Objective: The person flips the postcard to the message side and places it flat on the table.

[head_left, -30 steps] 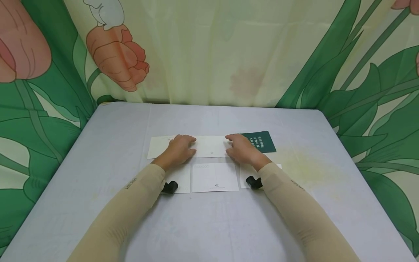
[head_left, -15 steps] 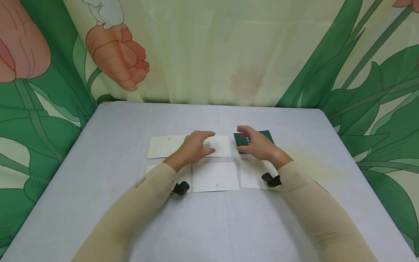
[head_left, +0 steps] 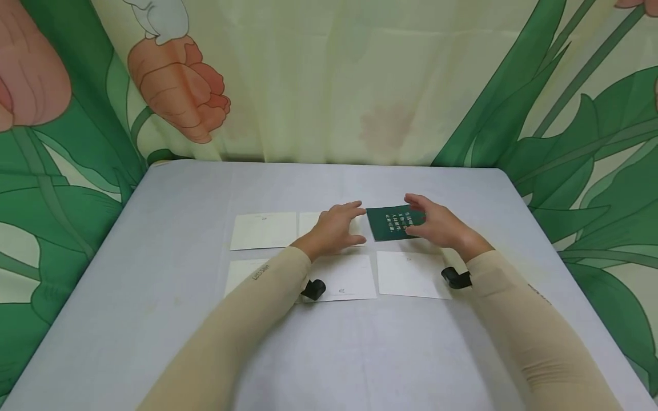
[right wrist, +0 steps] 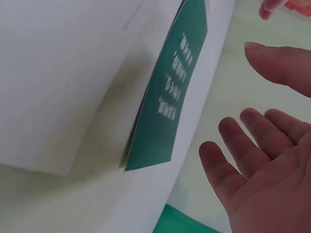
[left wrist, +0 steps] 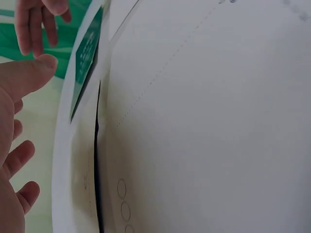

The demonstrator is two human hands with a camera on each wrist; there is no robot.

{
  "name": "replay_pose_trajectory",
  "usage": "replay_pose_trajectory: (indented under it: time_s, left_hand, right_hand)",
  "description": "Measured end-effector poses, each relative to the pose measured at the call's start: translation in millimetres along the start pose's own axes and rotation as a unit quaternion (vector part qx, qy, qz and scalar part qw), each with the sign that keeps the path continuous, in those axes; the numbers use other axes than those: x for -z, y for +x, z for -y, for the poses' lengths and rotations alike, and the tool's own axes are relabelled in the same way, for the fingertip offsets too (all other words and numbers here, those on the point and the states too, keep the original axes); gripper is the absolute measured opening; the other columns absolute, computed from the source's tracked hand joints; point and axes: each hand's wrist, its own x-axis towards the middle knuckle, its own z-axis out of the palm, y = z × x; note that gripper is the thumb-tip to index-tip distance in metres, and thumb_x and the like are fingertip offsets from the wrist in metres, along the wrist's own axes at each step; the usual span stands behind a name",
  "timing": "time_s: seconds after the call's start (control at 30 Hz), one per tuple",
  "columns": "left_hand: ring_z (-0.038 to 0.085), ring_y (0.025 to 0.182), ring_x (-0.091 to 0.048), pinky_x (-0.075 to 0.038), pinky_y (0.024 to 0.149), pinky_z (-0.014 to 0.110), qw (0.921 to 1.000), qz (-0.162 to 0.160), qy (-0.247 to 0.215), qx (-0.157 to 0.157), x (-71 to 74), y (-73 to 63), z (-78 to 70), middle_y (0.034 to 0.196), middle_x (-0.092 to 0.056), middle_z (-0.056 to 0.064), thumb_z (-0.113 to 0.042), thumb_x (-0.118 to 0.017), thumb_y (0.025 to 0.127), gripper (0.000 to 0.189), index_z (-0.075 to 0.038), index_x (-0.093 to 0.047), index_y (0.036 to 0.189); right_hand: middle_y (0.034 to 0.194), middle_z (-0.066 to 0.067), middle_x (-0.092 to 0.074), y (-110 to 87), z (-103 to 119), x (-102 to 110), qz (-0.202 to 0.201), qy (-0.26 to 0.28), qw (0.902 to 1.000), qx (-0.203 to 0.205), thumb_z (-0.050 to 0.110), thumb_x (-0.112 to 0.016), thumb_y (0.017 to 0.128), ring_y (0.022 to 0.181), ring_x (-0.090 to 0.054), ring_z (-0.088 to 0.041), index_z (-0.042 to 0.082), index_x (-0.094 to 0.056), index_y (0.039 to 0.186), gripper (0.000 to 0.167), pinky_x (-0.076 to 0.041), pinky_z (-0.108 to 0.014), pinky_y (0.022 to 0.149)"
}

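A dark green card (head_left: 386, 225) printed with white characters lies at the right end of the far row of cards. My right hand (head_left: 446, 226) is over its right side, thumb and fingers spread and nothing held. My left hand (head_left: 335, 229), also spread, covers much of the white upper middle postcard (head_left: 307, 222), its fingertips near the green card's left edge. In the right wrist view the green card (right wrist: 167, 97) lies beside the palm, apart from the fingers. A large white postcard (left wrist: 209, 121) with printed circles fills the left wrist view.
Another white postcard (head_left: 263, 231) lies at the far left. The near row holds a left postcard (head_left: 244, 271) partly under the left sleeve, a middle one (head_left: 349, 277) and a right one (head_left: 411, 275). A white cloth covers the table (head_left: 169, 228); a printed curtain (head_left: 308, 85) hangs behind.
Both hands have shifted to the right. The left went from the upper left postcard to the upper middle one; the right slid across the green card, uncovering its left part.
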Motion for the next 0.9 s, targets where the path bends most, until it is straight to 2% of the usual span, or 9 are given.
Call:
replay_pose_trajectory:
  time_s: [0.1, 0.33, 0.43, 0.67, 0.9]
  left_hand:
    - [0.027, 0.144, -0.032, -0.035, 0.106, 0.051, 0.9999, 0.002, 0.011, 0.007, -4.0, 7.0, -3.6, 0.162, -0.03, 0.001, -0.04, -0.073, 0.091, 0.071, -0.017, -0.045, 0.151]
    - [0.023, 0.137, -0.041, -0.035, 0.106, 0.046, 0.9996, 0.002, -0.009, 0.028, -13.3, 24.5, -12.9, 0.151, -0.048, 0.0, -0.04, -0.076, 0.089, 0.067, -0.016, -0.05, 0.147]
    - [0.023, 0.136, -0.042, -0.036, 0.104, 0.045, 0.9995, 0.009, -0.003, 0.03, -15.5, 30.1, -18.3, 0.149, -0.05, 0.0, -0.041, -0.077, 0.088, 0.07, -0.017, -0.05, 0.148]
    - [0.02, 0.136, -0.04, -0.034, 0.106, 0.044, 0.998, 0.032, 0.009, 0.054, -20.9, 36.8, -26.0, 0.151, -0.047, -0.001, -0.043, -0.075, 0.089, 0.074, -0.017, -0.045, 0.151]
    - [0.022, 0.136, -0.041, -0.034, 0.106, 0.048, 0.9969, 0.048, 0.013, 0.061, -28.5, 41.1, -28.8, 0.149, -0.049, 0.003, -0.045, -0.073, 0.09, 0.075, -0.016, -0.043, 0.152]
  right_hand:
    - [0.159, -0.02, -0.031, 3.3, -5.8, 0.6, 0.005, -0.007, 0.9998, -0.017, 0.016, -0.068, 0.093, 0.145, -0.027, -0.039, 0.007, -0.022, 0.159, 0.081, -0.024, -0.062, 0.112]
    - [0.156, -0.025, -0.033, 11.6, -16.5, 0.9, 0.009, -0.018, 0.9992, -0.034, 0.018, -0.07, 0.091, 0.14, -0.031, -0.041, 0.007, -0.026, 0.158, 0.081, -0.026, -0.061, 0.112]
    - [0.155, -0.026, -0.034, 14.2, -20.4, 2.2, 0.011, -0.027, 0.9988, -0.038, 0.019, -0.07, 0.091, 0.137, -0.033, -0.041, 0.007, -0.027, 0.158, 0.081, -0.026, -0.06, 0.112]
    - [0.156, -0.027, -0.03, 17.7, -30.0, 4.4, 0.016, -0.062, 0.9966, -0.052, 0.017, -0.07, 0.089, 0.138, -0.033, -0.041, 0.005, -0.025, 0.158, 0.083, -0.025, -0.059, 0.113]
    - [0.159, -0.026, -0.024, 18.5, -38.4, 1.6, 0.034, -0.068, 0.9943, -0.074, 0.02, -0.071, 0.091, 0.14, -0.028, -0.044, 0.007, -0.021, 0.16, 0.086, -0.024, -0.06, 0.113]
